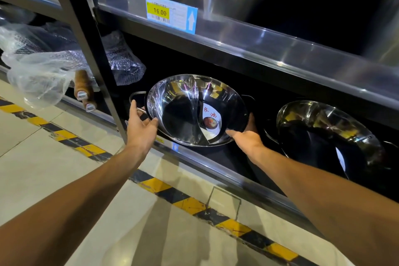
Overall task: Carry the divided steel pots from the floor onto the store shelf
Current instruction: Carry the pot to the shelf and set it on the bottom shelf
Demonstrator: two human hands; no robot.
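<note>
A shiny divided steel pot [179,103] with an S-shaped partition and a round paper label inside leans tilted on the bottom shelf [207,166]. My left hand [141,125] grips its left rim beside the loop handle. My right hand [246,136] holds the lower right rim, thumb on the edge. A second divided steel pot [323,134] leans on the same shelf further right, untouched.
An upright black shelf post [95,56] stands just left of my left hand. Bubble-wrapped pans with wooden handles [83,90] fill the neighbouring bay. The upper shelf edge carries a 16.00 price tag [170,14]. Yellow-black tape [190,203] runs along the tiled floor.
</note>
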